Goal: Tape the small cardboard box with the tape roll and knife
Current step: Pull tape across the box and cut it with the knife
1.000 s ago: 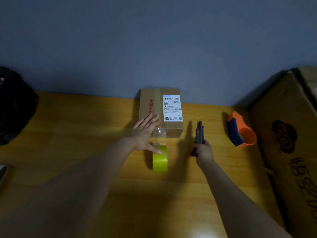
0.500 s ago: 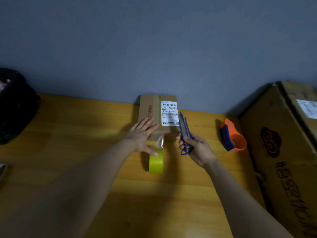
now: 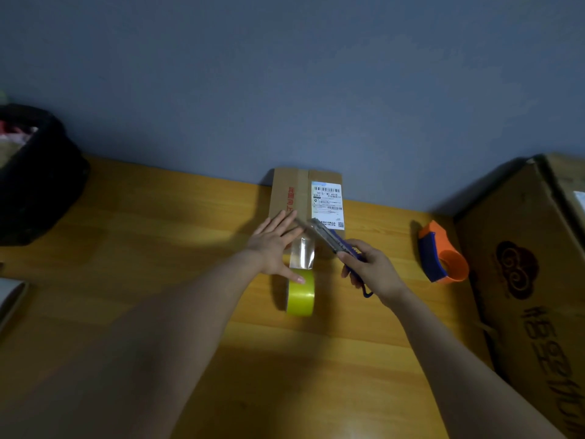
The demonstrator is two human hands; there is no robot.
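Note:
A small cardboard box [image 3: 297, 193] with a white shipping label lies at the back of the wooden table, against the wall. A yellow tape roll [image 3: 300, 293] stands on edge in front of it, and a clear strip of tape [image 3: 302, 255] runs from the roll up to the box's near edge. My left hand [image 3: 273, 245] lies flat with fingers spread on the box's near left corner, its thumb touching the roll. My right hand [image 3: 370, 267] grips a blue utility knife [image 3: 332, 239], whose blade points left at the strip by the box edge.
An orange and blue tape dispenser [image 3: 441, 253] sits on the table to the right. A large cardboard box [image 3: 535, 280] stands at the far right. A black bag [image 3: 34, 175] fills the back left corner. A white object [image 3: 11, 299] shows at the left edge.
My right hand lifted the knife from the table and swung it left, so the blade now reaches the tape strip at the box. My left hand stayed on the box.

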